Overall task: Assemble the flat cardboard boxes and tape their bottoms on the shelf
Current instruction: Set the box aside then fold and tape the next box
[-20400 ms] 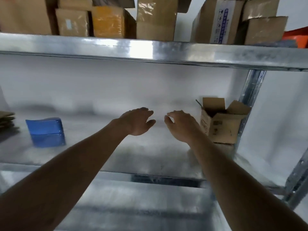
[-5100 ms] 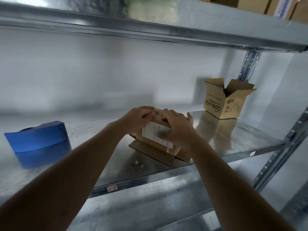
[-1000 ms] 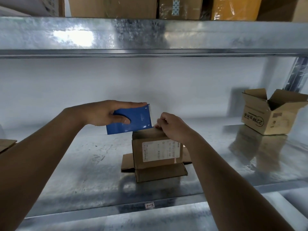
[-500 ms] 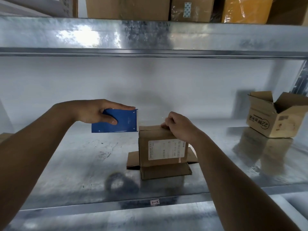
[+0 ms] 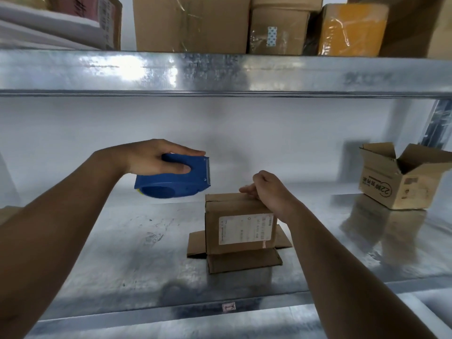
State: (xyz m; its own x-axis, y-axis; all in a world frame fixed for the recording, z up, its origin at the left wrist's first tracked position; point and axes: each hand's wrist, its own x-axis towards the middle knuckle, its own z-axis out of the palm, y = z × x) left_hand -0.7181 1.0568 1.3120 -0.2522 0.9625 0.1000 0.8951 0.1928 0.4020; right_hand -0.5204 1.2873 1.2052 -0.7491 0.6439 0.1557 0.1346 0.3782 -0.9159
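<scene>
- Left hand (image 5: 156,156) wrapped around blue plastic tape dispenser (image 5: 175,179), fingers over the top, thumb along the near side; now lower and turned compared with half a second ago, round roll housing showing, serrated cutter pointing right toward the carton.
- Right hand (image 5: 265,189) curled on the upturned bottom of small brown cardboard box with white label (image 5: 238,222), pinching the closed flaps together, much as a moment ago.
- Box upside down at centre of galvanised metal shelf (image 5: 110,253), loose flaps splayed flat on the surface beneath.
- Dispenser near the top left edge of the box, apart from it, not yet touching.
- Seam apparently untaped; taping judged about to begin.
- Second open-topped brown carton (image 5: 396,182) far right, well apart.
</scene>
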